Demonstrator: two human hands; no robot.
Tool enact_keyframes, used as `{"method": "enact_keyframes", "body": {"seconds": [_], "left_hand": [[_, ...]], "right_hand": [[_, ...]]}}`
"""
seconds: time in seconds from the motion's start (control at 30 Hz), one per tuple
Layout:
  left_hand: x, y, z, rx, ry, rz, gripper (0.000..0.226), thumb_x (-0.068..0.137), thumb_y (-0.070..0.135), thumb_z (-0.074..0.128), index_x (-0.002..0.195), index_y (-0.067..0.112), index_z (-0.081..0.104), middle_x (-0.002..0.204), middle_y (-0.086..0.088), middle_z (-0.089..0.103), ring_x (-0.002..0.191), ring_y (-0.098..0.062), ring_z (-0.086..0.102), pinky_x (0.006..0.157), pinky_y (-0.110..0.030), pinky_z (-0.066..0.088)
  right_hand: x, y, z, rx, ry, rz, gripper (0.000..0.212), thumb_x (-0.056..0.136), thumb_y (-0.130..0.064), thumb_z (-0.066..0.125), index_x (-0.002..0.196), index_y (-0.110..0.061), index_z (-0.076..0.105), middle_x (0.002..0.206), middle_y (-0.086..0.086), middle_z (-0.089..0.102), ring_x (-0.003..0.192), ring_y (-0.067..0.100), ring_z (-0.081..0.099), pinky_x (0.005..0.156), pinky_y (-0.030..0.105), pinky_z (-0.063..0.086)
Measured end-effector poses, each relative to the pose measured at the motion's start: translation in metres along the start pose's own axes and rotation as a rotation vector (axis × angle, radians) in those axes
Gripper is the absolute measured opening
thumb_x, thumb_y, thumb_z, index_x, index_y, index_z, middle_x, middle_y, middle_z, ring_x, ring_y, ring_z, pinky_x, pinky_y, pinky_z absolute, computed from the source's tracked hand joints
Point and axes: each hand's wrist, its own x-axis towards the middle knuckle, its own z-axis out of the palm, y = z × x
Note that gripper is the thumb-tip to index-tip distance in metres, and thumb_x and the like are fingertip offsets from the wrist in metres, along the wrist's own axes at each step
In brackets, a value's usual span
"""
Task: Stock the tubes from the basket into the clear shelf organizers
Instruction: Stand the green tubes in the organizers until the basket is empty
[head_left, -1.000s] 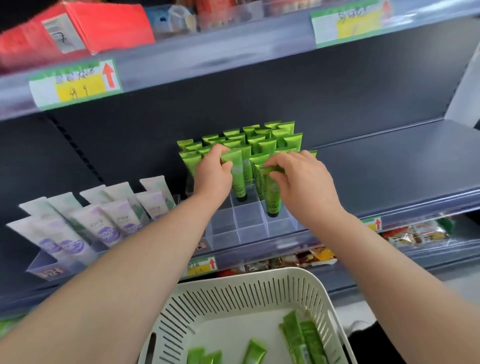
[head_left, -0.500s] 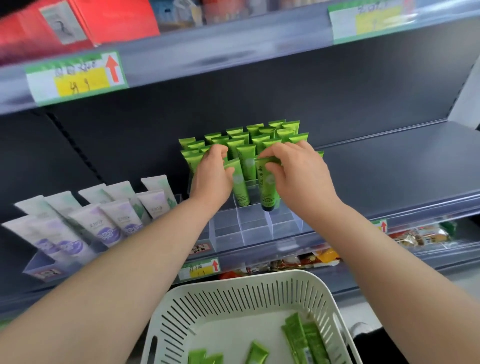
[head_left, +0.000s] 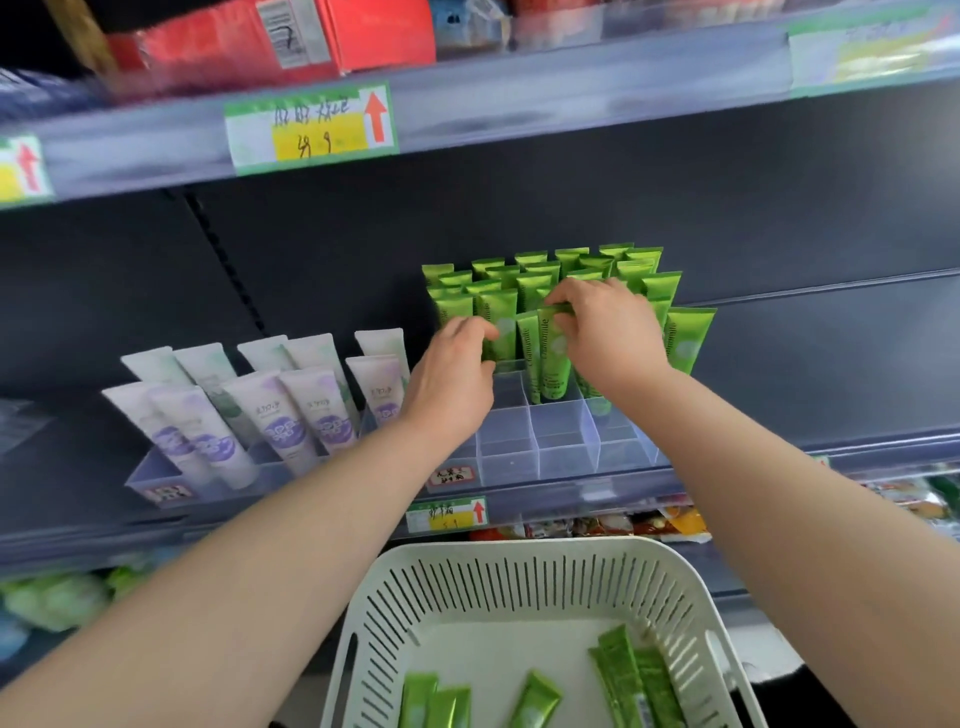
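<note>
A clear shelf organizer (head_left: 550, 441) stands on the middle shelf, its back rows filled with upright green tubes (head_left: 535, 291) and its front cells bare. My right hand (head_left: 602, 327) pinches the top of one green tube (head_left: 553, 358) that stands in a cell. At the organizer's left side my left hand (head_left: 452, 379) curls its fingers around another green tube (head_left: 493, 332). Below, a white slotted basket (head_left: 519, 587) holds several loose green tubes (head_left: 628, 675).
White and purple tubes (head_left: 280, 410) fill a second organizer to the left. The upper shelf edge carries a price label (head_left: 311, 130), with red boxes (head_left: 291, 36) above. Snack packets (head_left: 644, 525) lie on the shelf below. Dark bare shelf (head_left: 831, 353) extends right.
Both hands moved their tubes back toward the filled rows and set them lower into the cells. The view shifted slightly left and closer.
</note>
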Motion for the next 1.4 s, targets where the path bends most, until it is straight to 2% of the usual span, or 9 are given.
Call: {"method": "enact_keyframes", "body": {"seconds": [0.1,0.3,0.43,0.63,0.83,0.9,1.03,1.27,1.4], "left_hand": [[-0.003,-0.005,0.004,-0.002,-0.017,-0.011,0.031,0.093,0.010,0.055,0.123,0.018,0.053,0.130,0.001,0.051,0.114,-0.019,0.052,0.093,-0.035,0.045],[-0.008,-0.009,0.010,0.006,-0.068,0.001,0.027,0.093,0.012,0.055,0.118,0.021,0.057,0.123,0.003,0.055,0.102,-0.019,0.055,0.082,-0.039,0.048],[-0.011,-0.009,0.010,0.019,-0.081,0.035,0.026,0.094,0.011,0.054,0.118,0.020,0.058,0.121,0.003,0.056,0.104,-0.018,0.054,0.082,-0.040,0.049],[-0.023,-0.011,0.009,0.056,-0.080,0.115,0.031,0.093,0.006,0.051,0.120,0.018,0.060,0.122,0.000,0.058,0.109,-0.020,0.052,0.082,-0.034,0.046],[-0.072,-0.022,0.013,0.024,-0.083,0.177,0.028,0.092,0.003,0.050,0.113,0.016,0.063,0.118,0.001,0.061,0.112,-0.018,0.051,0.084,-0.029,0.040],[-0.097,-0.028,0.019,-0.048,-0.082,0.147,0.028,0.092,0.001,0.049,0.110,0.015,0.064,0.114,0.002,0.063,0.109,-0.017,0.054,0.085,-0.028,0.043],[-0.149,-0.044,0.039,-0.083,-0.150,0.135,0.029,0.088,-0.006,0.049,0.105,0.009,0.067,0.109,-0.003,0.066,0.106,-0.023,0.058,0.088,-0.040,0.047],[-0.220,-0.085,0.089,-0.003,-0.377,-0.196,0.031,0.092,0.004,0.049,0.115,0.022,0.061,0.120,0.007,0.059,0.114,-0.011,0.052,0.095,-0.026,0.040],[-0.249,-0.105,0.111,0.023,-0.510,-0.345,0.037,0.091,0.001,0.051,0.119,0.024,0.058,0.127,0.008,0.055,0.114,-0.008,0.052,0.093,-0.023,0.040]], "right_hand": [[-0.001,0.001,0.010,-0.013,-0.032,0.015,0.025,0.093,-0.016,0.051,0.116,-0.019,0.061,0.111,0.004,0.067,0.104,0.030,0.052,0.076,0.037,0.035],[-0.010,0.004,0.026,-0.049,-0.061,0.038,0.024,0.093,-0.016,0.051,0.115,-0.019,0.062,0.108,0.004,0.067,0.102,0.029,0.053,0.069,0.032,0.031],[-0.012,0.003,0.022,-0.057,0.004,0.011,0.030,0.090,-0.009,0.053,0.118,-0.020,0.060,0.110,0.003,0.066,0.104,0.029,0.052,0.074,0.035,0.036],[-0.031,-0.007,0.009,-0.071,0.148,-0.080,0.031,0.089,-0.006,0.053,0.116,-0.019,0.061,0.110,0.003,0.064,0.105,0.030,0.050,0.075,0.039,0.036],[-0.092,-0.012,0.024,-0.012,0.123,-0.135,0.030,0.085,-0.002,0.054,0.108,-0.016,0.065,0.103,0.004,0.066,0.098,0.032,0.054,0.070,0.039,0.037],[-0.118,-0.012,0.038,0.008,0.075,-0.124,0.032,0.082,0.001,0.055,0.107,-0.017,0.065,0.103,0.003,0.066,0.098,0.032,0.055,0.071,0.039,0.039],[-0.174,-0.013,0.073,0.028,-0.062,-0.121,0.036,0.075,0.004,0.063,0.102,-0.018,0.068,0.099,0.000,0.067,0.093,0.031,0.058,0.069,0.039,0.042],[-0.248,-0.010,0.133,-0.012,-0.558,-0.021,0.034,0.090,-0.017,0.053,0.122,-0.030,0.056,0.121,-0.007,0.058,0.116,0.020,0.047,0.089,0.037,0.040],[-0.273,-0.008,0.156,-0.052,-0.816,0.026,0.041,0.088,-0.010,0.054,0.124,-0.030,0.052,0.125,-0.006,0.054,0.118,0.019,0.046,0.091,0.035,0.040]]}}
